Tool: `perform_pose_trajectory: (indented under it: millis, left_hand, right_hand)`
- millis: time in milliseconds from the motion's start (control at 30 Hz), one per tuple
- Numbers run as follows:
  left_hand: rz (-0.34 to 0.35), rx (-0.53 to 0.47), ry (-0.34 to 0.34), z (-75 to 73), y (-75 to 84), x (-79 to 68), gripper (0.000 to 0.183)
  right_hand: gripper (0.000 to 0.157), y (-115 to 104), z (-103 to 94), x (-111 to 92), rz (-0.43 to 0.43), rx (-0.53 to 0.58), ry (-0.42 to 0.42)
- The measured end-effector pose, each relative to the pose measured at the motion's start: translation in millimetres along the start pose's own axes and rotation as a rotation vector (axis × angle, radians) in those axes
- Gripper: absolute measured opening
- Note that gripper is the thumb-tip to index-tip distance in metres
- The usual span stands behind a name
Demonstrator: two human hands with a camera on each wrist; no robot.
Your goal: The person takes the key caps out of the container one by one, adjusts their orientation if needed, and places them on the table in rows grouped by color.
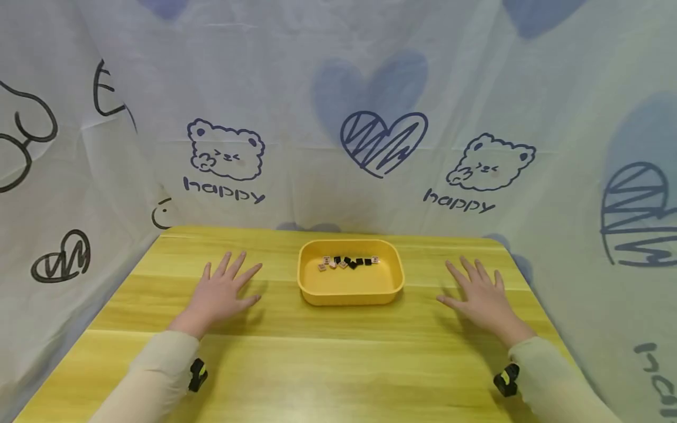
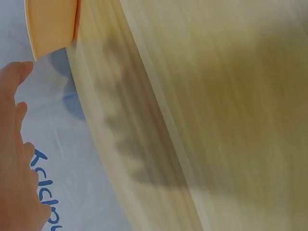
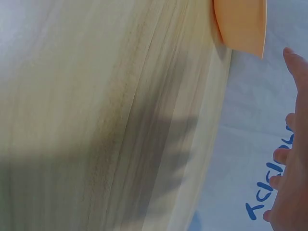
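Note:
A shallow yellow tray (image 1: 351, 297) with rounded corners stands on the table toward its far side. Inside, along its far part, lie several small square pieces, some black (image 1: 359, 262) and some pale pink or white (image 1: 343, 265). To the left of the tray my left hand (image 1: 221, 294) hovers above the wood with its fingers spread, holding nothing. My right hand (image 1: 481, 296) is spread the same way to the right of the tray, also holding nothing. Both wrist views show the hands' shadows on the tabletop and one end of the tray.
The yellow wood-grain table (image 1: 328, 364) reaches back to a pale cloth (image 1: 307, 170) printed with hearts, bears and writing. That cloth also hangs at both sides. A small black device (image 1: 198, 375) is at the left wrist, and another black device (image 1: 506, 380) at the right.

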State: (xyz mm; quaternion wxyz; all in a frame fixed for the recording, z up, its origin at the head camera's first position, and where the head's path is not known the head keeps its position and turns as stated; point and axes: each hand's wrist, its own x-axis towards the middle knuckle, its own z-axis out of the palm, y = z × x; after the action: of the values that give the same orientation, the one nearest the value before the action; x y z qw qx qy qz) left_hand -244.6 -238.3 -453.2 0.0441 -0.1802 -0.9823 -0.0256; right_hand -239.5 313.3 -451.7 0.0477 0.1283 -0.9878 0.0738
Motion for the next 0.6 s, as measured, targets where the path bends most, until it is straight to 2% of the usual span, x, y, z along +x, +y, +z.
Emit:
perform_pose_trajectory:
  millis: [300, 600]
  left_hand:
    - [-0.004, -0.049, 0.003, -2.8, 6.7, 12.0, 0.070]
    - [-0.053, -0.118, 0.027, -8.8, 25.4, 32.6, 0.076]
  right_hand:
    - [0.087, -4, 1.1, 2, -0.015, -0.004, 0.007]
    - [0.088, -33, -8.3, 17, -0.057, 0.057, -0.004]
